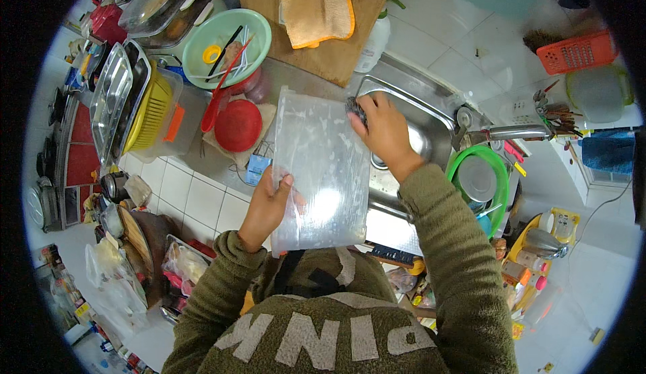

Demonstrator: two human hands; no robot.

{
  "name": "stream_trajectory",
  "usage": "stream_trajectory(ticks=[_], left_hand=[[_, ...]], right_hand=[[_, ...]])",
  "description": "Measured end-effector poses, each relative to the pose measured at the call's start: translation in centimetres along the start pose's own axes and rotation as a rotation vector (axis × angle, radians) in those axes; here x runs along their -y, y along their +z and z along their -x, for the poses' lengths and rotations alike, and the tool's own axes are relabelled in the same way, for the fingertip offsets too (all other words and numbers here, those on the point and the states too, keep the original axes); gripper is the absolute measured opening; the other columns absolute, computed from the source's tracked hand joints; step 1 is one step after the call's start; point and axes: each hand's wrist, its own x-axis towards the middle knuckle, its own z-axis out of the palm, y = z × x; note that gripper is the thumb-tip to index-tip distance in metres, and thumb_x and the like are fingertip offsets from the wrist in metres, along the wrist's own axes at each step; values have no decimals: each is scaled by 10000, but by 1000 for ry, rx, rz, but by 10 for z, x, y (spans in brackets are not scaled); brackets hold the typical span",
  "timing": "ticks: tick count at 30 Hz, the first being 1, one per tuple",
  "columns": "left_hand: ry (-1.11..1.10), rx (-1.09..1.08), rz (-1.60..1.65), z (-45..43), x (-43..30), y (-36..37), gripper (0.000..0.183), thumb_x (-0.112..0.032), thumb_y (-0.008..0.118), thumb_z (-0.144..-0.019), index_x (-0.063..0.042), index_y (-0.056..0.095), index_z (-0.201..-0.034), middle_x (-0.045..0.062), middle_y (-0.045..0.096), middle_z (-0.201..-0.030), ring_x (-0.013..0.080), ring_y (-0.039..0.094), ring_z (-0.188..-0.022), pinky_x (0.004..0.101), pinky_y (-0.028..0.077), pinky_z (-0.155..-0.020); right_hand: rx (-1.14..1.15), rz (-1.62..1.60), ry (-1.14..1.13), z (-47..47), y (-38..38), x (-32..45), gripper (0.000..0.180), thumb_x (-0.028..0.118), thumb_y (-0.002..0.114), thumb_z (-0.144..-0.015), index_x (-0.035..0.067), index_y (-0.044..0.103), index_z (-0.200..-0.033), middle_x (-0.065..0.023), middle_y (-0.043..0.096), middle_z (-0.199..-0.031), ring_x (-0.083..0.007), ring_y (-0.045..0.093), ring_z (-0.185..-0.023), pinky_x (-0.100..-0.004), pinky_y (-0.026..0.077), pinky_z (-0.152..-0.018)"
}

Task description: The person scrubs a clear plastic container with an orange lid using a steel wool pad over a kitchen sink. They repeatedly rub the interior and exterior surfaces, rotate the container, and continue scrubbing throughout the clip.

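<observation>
A clear plastic bin (328,167), streaked with whitish suds, is held up in front of my body, its right side over the stainless steel sink (439,137). My left hand (266,205) grips its left edge, thumb on the near face and fingers partly seen through the plastic. At the bin's upper right edge, my right hand (381,129) holds a dark metallic scouring pad (356,110) against the plastic. Part of the sink is hidden behind the bin and my right forearm.
Left of the bin are a red round lid (238,126) and a green basin (262,26) holding utensils. A wooden board (323,66) bears an orange-edged cloth (318,8). A white bottle (374,43) stands behind the sink; the faucet (520,132) and a green basket (499,172) are at right.
</observation>
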Motion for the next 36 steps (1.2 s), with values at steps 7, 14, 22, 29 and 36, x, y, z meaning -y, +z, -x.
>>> stream_trajectory(ticks=[7, 14, 22, 29, 36], left_hand=[[73, -100, -47, -14, 40, -5, 386, -302, 559, -1106, 36, 498, -1283, 106, 647, -1044, 144, 643, -863, 299, 539, -755], [41, -41, -12, -6, 11, -2, 358, -267, 559, -1105, 41, 488, -1273, 98, 635, -1009, 162, 691, -840, 316, 562, -748], [148, -32, -54, -18, 26, -7, 275, -226, 559, -1099, -1, 489, -1241, 117, 652, -977, 210, 720, -798, 345, 584, -666], [108, -109, -147, -21, 34, -4, 312, -228, 618, -1066, 40, 554, -1213, 177, 693, -961, 269, 690, -895, 393, 530, -787], [292, -184, -235, -21, 45, -4, 315, -239, 629, -1049, 20, 549, -1209, 227, 710, -1014, 381, 704, -929, 435, 533, -818]], right_hand=[[299, -2, -171, 139, -33, 71, 216, 241, 709, -832, 180, 638, -1027, -97, 545, -991, -277, 635, -857, -413, 558, -672], [316, 67, -163, 54, -33, 44, 153, 234, 656, -920, 139, 599, -1025, -125, 571, -1008, -315, 643, -912, -444, 563, -665], [23, 6, -293, -6, 17, 101, 220, 173, 660, -835, 111, 664, -1047, -128, 598, -1091, -325, 628, -976, -443, 554, -763], [82, 38, -216, -42, 25, 83, 179, 163, 662, -839, 103, 707, -1001, -143, 608, -1127, -349, 624, -996, -456, 547, -748], [45, -143, -258, 16, 12, 112, 184, 159, 695, -845, 110, 728, -1020, -160, 618, -1129, -356, 638, -966, -465, 551, -728]])
